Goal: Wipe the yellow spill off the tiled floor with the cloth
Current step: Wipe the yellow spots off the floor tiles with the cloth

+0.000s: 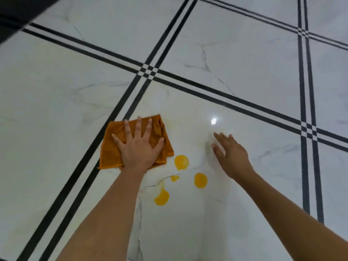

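Observation:
An orange cloth lies folded flat on the white marble tiled floor. My left hand presses down on it with fingers spread. Just right of the cloth and below it are several yellow spill blobs: one near the cloth's corner, a small one, one further right, and one nearest me. A faint yellowish smear marks the floor beside the cloth's upper right edge. My right hand hovers empty to the right of the spill, with its fingers apart.
Double black stripes cross the floor on the left, above, and on the right of the spill. A dark object fills the upper left corner. A light glare shines on the tile above my right hand.

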